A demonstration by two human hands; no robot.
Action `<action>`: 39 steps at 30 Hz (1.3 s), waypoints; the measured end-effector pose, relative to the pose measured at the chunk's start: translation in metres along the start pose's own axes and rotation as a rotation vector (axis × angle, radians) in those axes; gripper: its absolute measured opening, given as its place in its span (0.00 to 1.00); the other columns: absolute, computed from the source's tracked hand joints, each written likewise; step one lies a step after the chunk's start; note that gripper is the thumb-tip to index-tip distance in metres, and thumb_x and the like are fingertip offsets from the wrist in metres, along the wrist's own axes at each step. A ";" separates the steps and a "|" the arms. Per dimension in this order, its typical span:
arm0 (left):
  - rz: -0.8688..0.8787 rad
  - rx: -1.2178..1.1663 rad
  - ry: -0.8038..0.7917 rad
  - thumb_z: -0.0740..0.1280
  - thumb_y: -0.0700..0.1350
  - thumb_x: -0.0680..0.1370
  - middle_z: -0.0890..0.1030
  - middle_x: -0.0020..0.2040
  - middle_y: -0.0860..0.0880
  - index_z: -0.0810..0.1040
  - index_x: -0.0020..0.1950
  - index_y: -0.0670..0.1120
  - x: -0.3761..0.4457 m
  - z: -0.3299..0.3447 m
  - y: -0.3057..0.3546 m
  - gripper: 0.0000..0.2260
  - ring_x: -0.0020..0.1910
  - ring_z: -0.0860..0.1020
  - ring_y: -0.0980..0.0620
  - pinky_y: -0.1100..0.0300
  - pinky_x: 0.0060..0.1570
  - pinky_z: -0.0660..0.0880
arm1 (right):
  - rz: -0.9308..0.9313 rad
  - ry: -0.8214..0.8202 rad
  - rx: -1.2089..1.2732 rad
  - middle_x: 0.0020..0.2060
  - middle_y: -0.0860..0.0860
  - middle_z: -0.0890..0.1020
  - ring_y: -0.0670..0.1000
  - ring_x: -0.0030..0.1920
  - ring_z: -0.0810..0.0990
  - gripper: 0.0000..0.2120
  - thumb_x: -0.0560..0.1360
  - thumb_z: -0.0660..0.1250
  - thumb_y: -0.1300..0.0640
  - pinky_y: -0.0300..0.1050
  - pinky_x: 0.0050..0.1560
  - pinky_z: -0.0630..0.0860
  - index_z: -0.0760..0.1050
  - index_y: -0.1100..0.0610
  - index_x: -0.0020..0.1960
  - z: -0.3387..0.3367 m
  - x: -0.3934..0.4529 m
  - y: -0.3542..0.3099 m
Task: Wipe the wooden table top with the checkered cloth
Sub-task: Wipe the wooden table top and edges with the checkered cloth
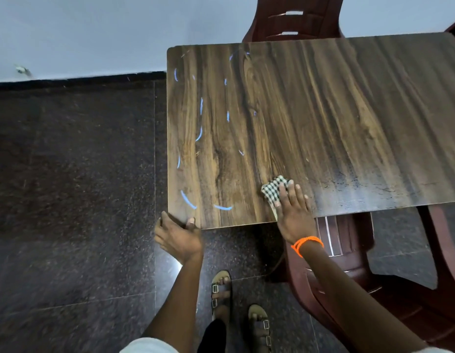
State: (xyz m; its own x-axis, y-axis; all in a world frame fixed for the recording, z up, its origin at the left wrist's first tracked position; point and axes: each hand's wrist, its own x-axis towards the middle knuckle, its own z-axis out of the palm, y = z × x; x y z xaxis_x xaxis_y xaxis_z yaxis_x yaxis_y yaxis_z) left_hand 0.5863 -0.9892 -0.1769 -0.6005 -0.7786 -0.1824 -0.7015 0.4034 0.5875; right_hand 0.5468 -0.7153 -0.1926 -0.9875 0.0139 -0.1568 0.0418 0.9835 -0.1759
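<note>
Wood-grain table (323, 110), rectangular, seen from above; person stands at its near edge. Checkered cloth (273, 188) lies bunched on the table top close to the near edge, roughly midway along the visible part of it. Right hand (294, 212) lies flat on the cloth, fingers straight and spread, palm down, pressing it against the wood; part of the cloth shows beyond the fingertips toward the left. Orange thread band (308, 243) on the right wrist. Left hand (178, 235) holds the near left corner of the table: thumb on top of the surface, fingers curled around the edge. Thin pale blue curved streaks (188, 200) on the left portion of the table top, from near edge toward far edge. Dark mottled patch near the right part of the near edge. Dark red plastic chair (336, 250) tucked under the near edge; another chair (292, 19) behind the far edge. Dark speckled floor (68, 174); sandalled feet (221, 294) below.
</note>
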 end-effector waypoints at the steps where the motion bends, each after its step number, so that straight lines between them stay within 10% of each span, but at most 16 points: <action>1: 0.009 -0.015 -0.023 0.77 0.42 0.70 0.70 0.68 0.38 0.69 0.73 0.43 0.001 -0.001 -0.002 0.33 0.66 0.67 0.36 0.37 0.63 0.69 | 0.058 0.007 0.020 0.81 0.54 0.53 0.56 0.80 0.53 0.29 0.82 0.44 0.45 0.58 0.79 0.53 0.51 0.52 0.81 0.002 0.004 -0.011; 11: 0.042 -0.065 -0.076 0.74 0.42 0.73 0.72 0.66 0.37 0.69 0.74 0.40 0.003 -0.007 -0.007 0.30 0.65 0.72 0.36 0.43 0.63 0.72 | -0.310 -0.040 -0.028 0.82 0.51 0.51 0.52 0.81 0.48 0.28 0.84 0.48 0.46 0.56 0.79 0.51 0.49 0.51 0.82 0.014 -0.039 -0.059; 21: -0.039 -0.094 -0.103 0.82 0.52 0.63 0.85 0.44 0.46 0.83 0.53 0.44 0.033 -0.019 -0.019 0.22 0.44 0.83 0.46 0.55 0.43 0.78 | 0.230 0.024 0.115 0.81 0.57 0.51 0.59 0.81 0.49 0.32 0.81 0.42 0.44 0.62 0.78 0.49 0.49 0.57 0.81 0.000 0.032 -0.038; 33: -0.141 -0.375 -0.145 0.74 0.38 0.75 0.87 0.47 0.47 0.86 0.52 0.44 0.052 -0.036 -0.021 0.07 0.47 0.84 0.51 0.63 0.52 0.76 | -0.483 -0.112 0.002 0.82 0.47 0.49 0.49 0.81 0.46 0.27 0.85 0.47 0.47 0.55 0.79 0.51 0.48 0.49 0.82 0.015 -0.028 -0.089; 39: -0.263 -0.456 -0.285 0.64 0.70 0.74 0.86 0.36 0.50 0.86 0.34 0.52 0.072 -0.042 -0.025 0.24 0.41 0.84 0.49 0.51 0.46 0.81 | -0.279 -0.051 0.033 0.81 0.52 0.53 0.54 0.81 0.50 0.28 0.83 0.48 0.49 0.60 0.79 0.51 0.49 0.52 0.82 0.029 -0.004 -0.159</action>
State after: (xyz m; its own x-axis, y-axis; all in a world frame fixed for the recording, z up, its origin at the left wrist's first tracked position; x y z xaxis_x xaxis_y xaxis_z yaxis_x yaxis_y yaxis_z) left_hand 0.5764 -1.0756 -0.1717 -0.5530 -0.6389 -0.5349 -0.6429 -0.0812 0.7616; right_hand 0.5485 -0.8771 -0.1926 -0.9527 -0.2663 -0.1463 -0.2248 0.9417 -0.2502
